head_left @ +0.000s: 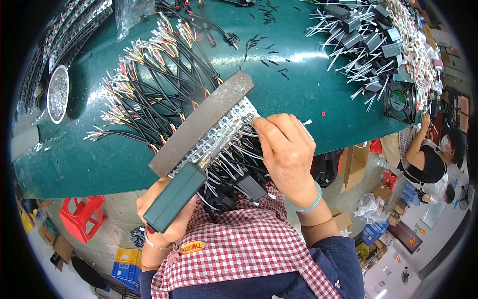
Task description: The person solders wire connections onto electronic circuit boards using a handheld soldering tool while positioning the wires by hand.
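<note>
A strip of small circuit boards (199, 144), white with dark parts, lies along a brown metal bar (201, 122) slanting over the table's near edge. White wires (229, 167) run from its near side to several black boxes (251, 187) that hang over my apron. My left hand (184, 222) is wrapped round a dark green block-shaped case (175, 197) at the strip's lower end; the case hides part of the fingers. At the upper end, my right hand (289, 149) pinches a white wire close to the boards, its fingertips partly covering it.
Black cables with coloured wire ends (144, 94) spread across the green table (289, 99). Black boxes with white wires (368, 42) and a black fan (400, 102) are at right. A white-rimmed dish (58, 94) stands left. A red stool (83, 218) and a co-worker (430, 162) are beyond.
</note>
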The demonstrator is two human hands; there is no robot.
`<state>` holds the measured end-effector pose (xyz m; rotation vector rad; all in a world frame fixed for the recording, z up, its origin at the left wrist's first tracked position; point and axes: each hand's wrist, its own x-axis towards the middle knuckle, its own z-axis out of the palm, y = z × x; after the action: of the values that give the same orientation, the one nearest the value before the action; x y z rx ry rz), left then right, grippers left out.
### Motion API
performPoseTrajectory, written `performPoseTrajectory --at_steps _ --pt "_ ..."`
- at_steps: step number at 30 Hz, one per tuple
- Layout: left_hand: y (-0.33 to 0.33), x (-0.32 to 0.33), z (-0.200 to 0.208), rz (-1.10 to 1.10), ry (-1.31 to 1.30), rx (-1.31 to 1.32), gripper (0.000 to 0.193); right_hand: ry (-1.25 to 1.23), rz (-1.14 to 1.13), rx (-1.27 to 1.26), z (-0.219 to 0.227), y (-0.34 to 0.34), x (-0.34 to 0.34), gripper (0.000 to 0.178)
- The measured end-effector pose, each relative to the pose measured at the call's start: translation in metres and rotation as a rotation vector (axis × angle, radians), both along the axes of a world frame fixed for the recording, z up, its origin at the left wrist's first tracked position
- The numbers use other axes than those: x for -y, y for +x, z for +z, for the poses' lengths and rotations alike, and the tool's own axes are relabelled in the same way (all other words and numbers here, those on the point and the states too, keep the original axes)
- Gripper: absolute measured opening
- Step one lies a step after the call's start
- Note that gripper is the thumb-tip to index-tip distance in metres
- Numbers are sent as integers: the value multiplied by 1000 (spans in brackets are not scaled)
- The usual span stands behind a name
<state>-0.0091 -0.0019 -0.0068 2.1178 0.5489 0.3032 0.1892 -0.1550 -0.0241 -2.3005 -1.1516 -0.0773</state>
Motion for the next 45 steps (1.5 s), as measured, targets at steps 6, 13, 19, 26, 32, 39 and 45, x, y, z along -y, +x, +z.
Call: performPoseTrajectory --at_steps 6,13,19,26,32,39,45 --pt "0 -1 -2 9 2 34 22 9 -3 -6 -1 0 0 22" --pt "3 1 -6 11 -17 13 20 35 -1 -36 -2 2 1 21" --pt "2 -1 -7 -17 40 54 21 63 -32 -88 0 4 1 18" --pt "-25 6 -4 269 -430 -64 30 105 -50 -191 -2 5 1 15" --pt "-35 -19 -11 522 -194 315 49 130 -87 -255 -2 9 5 12" --pt "-47 -129 17 927 350 284 29 117 -72 -301 1 7 3 12" --pt "-34 -56 7 621 -205 407 52 102 -46 -142 -1 3 -1 14"
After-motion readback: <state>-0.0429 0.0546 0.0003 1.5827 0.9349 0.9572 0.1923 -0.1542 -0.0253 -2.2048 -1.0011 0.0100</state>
